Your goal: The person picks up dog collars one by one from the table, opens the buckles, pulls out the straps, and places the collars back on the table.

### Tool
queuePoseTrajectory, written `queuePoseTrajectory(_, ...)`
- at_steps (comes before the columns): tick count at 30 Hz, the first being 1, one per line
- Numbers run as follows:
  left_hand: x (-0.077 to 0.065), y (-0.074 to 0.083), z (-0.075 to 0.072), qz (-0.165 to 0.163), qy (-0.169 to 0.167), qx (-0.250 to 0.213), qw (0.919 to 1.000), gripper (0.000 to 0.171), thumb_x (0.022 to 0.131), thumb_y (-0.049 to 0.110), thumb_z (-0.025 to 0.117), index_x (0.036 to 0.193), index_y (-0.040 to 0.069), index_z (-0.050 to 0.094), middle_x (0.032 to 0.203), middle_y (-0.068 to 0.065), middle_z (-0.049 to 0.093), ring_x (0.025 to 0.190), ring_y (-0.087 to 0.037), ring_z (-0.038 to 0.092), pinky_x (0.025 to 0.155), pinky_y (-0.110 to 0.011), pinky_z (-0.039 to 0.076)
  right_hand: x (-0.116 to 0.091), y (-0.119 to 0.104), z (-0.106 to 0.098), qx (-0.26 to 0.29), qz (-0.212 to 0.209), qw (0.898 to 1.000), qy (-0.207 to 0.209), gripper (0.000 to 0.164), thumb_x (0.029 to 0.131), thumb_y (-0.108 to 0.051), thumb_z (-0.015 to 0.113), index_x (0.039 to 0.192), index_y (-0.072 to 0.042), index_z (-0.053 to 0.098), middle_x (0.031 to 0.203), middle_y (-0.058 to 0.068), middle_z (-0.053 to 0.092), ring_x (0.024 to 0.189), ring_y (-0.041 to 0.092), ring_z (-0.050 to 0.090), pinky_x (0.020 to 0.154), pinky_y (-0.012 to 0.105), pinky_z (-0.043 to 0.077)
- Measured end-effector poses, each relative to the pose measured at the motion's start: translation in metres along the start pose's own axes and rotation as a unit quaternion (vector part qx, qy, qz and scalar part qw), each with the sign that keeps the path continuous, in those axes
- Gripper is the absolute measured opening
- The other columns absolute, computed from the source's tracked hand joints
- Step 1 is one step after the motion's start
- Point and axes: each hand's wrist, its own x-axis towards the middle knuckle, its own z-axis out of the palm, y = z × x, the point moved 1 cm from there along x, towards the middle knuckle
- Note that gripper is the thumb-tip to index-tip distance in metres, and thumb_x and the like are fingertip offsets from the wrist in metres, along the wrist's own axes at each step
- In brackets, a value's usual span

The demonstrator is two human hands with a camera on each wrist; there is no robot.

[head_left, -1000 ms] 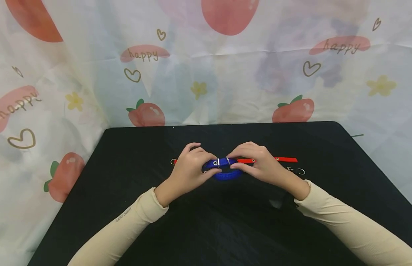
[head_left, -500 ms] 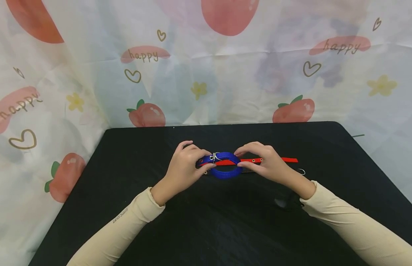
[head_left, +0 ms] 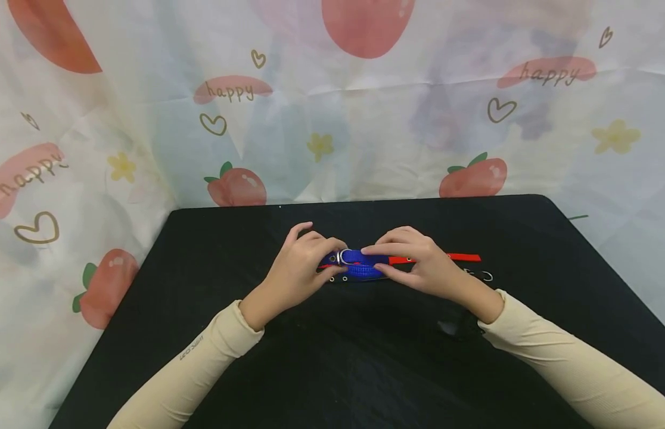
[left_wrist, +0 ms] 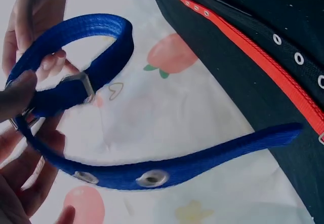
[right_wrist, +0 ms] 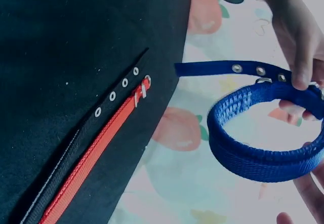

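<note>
A blue webbing collar (head_left: pixel 364 272) is buckled into a loop and held up between both hands over the table. My left hand (head_left: pixel 289 271) pinches it at the left, by the metal buckle and D-ring (head_left: pixel 343 257). My right hand (head_left: pixel 415 256) holds the right side of the loop between fingers and thumb. In the left wrist view the collar's loose tail (left_wrist: pixel 202 171), with metal eyelets, sticks out past the left fingers. The right wrist view shows the padded inner face of the blue loop (right_wrist: pixel 230 107). Fingers hide part of the buckle.
Behind the blue collar, a red collar (head_left: pixel 463 257) and a black collar (right_wrist: pixel 76 143) with eyelets lie side by side on the black table (head_left: pixel 230 238). A printed cloth (head_left: pixel 364 119) hangs around the table's back and left.
My right hand moved right, spreading the blue loop, then came back left and pressed it flatter. My left hand shifted slightly left with the buckle. The red and black collars stayed put.
</note>
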Motion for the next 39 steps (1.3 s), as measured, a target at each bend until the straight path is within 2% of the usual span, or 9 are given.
queuePoseTrajectory(4,-0.001,-0.001,0.001,0.01,0.01,-0.014,0.9998,0.026,0.074,0.022,0.08,0.095,0.01,0.07,0.086,0.0,0.071,0.084,-0.014,0.063,0.106,-0.047,0.036,0.003,-0.002,0.002,-0.04,-0.024,0.999,-0.008,0.031,0.095,-0.033,0.052,0.107,-0.011,0.069,0.091,0.002,0.068,0.086,0.018,0.059,0.082,0.04,0.046)
queuePoseTrajectory(9,0.001,0.002,0.001,0.008,0.019,-0.005,0.9998,0.025,0.076,0.024,0.079,0.097,0.013,0.072,0.088,0.0,0.071,0.089,-0.015,0.064,0.106,-0.046,0.037,0.002,-0.005,0.005,-0.07,-0.013,0.997,-0.004,0.041,0.093,-0.043,0.05,0.105,-0.008,0.069,0.084,0.0,0.069,0.079,0.015,0.061,0.086,0.045,0.046)
queuePoseTrajectory(15,0.003,0.007,0.0,0.011,0.028,-0.014,0.9995,0.023,0.08,0.026,0.075,0.098,0.012,0.071,0.087,0.0,0.069,0.086,-0.015,0.063,0.105,-0.046,0.038,0.001,-0.006,0.007,-0.074,-0.005,0.997,0.011,0.04,0.092,-0.042,0.055,0.104,-0.007,0.071,0.08,0.001,0.068,0.079,0.016,0.061,0.084,0.043,0.046)
queuePoseTrajectory(21,0.003,0.009,-0.002,0.015,0.029,-0.017,0.9993,0.023,0.079,0.025,0.076,0.096,0.01,0.072,0.085,-0.001,0.069,0.082,-0.014,0.063,0.104,-0.044,0.039,0.004,-0.013,0.007,-0.104,-0.023,0.994,0.013,0.045,0.095,-0.041,0.046,0.103,-0.005,0.072,0.08,0.003,0.065,0.08,0.018,0.057,0.078,0.04,0.046)
queuePoseTrajectory(27,0.004,0.008,-0.002,0.022,0.033,-0.008,0.9992,0.025,0.078,0.025,0.076,0.096,0.008,0.072,0.088,-0.003,0.07,0.086,-0.016,0.064,0.104,-0.045,0.04,0.008,-0.018,0.008,-0.136,-0.017,0.991,0.007,0.048,0.096,-0.041,0.042,0.105,-0.004,0.071,0.083,0.005,0.068,0.083,0.021,0.06,0.082,0.042,0.047)
queuePoseTrajectory(30,0.005,0.006,-0.003,0.007,0.034,0.003,0.9994,0.029,0.076,0.029,0.078,0.097,0.01,0.071,0.087,-0.001,0.071,0.084,-0.015,0.064,0.103,-0.045,0.04,0.008,-0.018,0.008,-0.14,0.003,0.99,0.012,0.046,0.095,-0.041,0.045,0.104,-0.005,0.071,0.084,0.005,0.07,0.084,0.022,0.062,0.085,0.044,0.046)
queuePoseTrajectory(33,0.005,0.003,-0.004,-0.027,0.013,0.001,0.9996,0.033,0.071,0.031,0.082,0.096,0.012,0.069,0.085,0.0,0.072,0.081,-0.014,0.063,0.103,-0.046,0.04,0.008,-0.016,0.008,-0.137,0.027,0.99,0.023,0.047,0.094,-0.045,0.044,0.103,-0.007,0.07,0.085,0.006,0.07,0.085,0.023,0.062,0.086,0.045,0.045)
queuePoseTrajectory(37,0.004,-0.004,-0.001,-0.07,-0.024,-0.04,0.9965,0.031,0.073,0.025,0.081,0.094,0.01,0.066,0.084,0.0,0.071,0.076,-0.013,0.064,0.105,-0.045,0.038,0.009,-0.014,0.007,-0.12,0.053,0.991,0.039,0.051,0.094,-0.048,0.041,0.103,-0.006,0.069,0.09,0.006,0.071,0.086,0.022,0.063,0.087,0.046,0.044)
queuePoseTrajectory(39,0.003,-0.005,-0.001,-0.078,-0.022,-0.056,0.9951,0.028,0.075,0.023,0.08,0.095,0.008,0.066,0.086,-0.002,0.072,0.076,-0.013,0.067,0.106,-0.045,0.038,0.009,-0.013,0.005,-0.108,0.067,0.991,0.034,0.053,0.093,-0.049,0.042,0.104,-0.005,0.068,0.092,0.007,0.072,0.087,0.022,0.063,0.089,0.046,0.044)
